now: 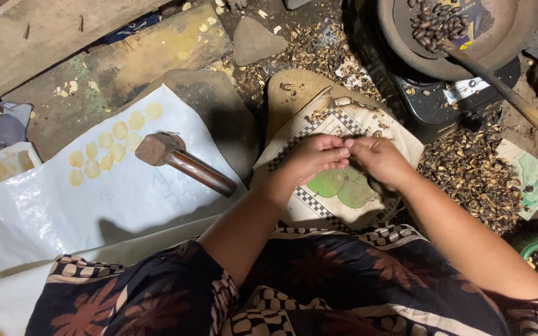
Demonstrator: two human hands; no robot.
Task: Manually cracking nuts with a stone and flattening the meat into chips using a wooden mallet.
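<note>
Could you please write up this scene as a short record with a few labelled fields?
Left hand: left hand, fingertips pinched, meeting the right above the checkered sheet
Right hand: right hand, fingers curled; whatever they pinch is too small to tell
Mallet: wooden mallet lying on the white sheet, untouched
Flattened pieces: pale yellow discs on the white sheet
Pan: round pan holding dark seeds
Husks: heap of shells beside the right arm

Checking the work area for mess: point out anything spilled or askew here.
Dark brown broken shells lie spilled in a loose heap on the ground right of the checkered cloth, with more scattered above it. The brown wooden-handled mallet lies tilted on the white plastic sheet. Both hands meet, fingertips pinched together.
</note>
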